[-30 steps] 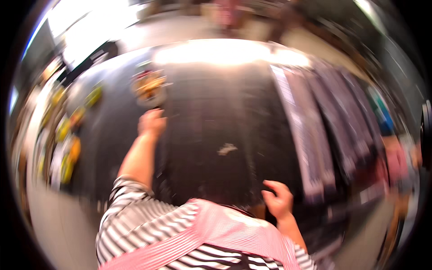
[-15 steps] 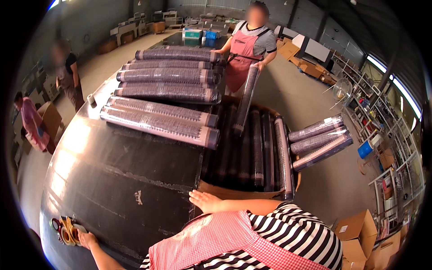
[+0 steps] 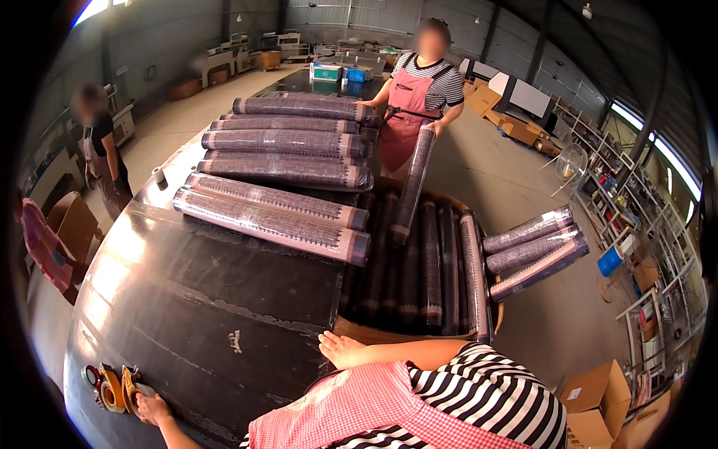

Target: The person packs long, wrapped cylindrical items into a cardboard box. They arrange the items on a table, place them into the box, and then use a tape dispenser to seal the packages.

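My left hand [image 3: 154,409] is closed on a tape dispenser [image 3: 132,387] at the near left of the black table [image 3: 247,299]. Beside it lies another tape dispenser [image 3: 112,391] with a tan roll, along with a small red-rimmed round item [image 3: 93,376]. My right hand [image 3: 340,349] rests on the table's right edge with fingers stretched out, holding nothing. Just past it stands a cardboard box [image 3: 404,331] packed with dark rolled mats [image 3: 430,262] in clear wrap.
Wrapped rolls [image 3: 284,176] are stacked across the table's far part. Opposite, a co-worker in a pink apron [image 3: 411,112] holds one roll [image 3: 413,183] tilted into the box. More rolls [image 3: 535,243] jut out at the box's right. Open cartons [image 3: 598,404] stand at lower right.
The dispenser at my left hand has come slightly apart from the one beside it. My right hand stays at the table edge. The view has shifted a little.
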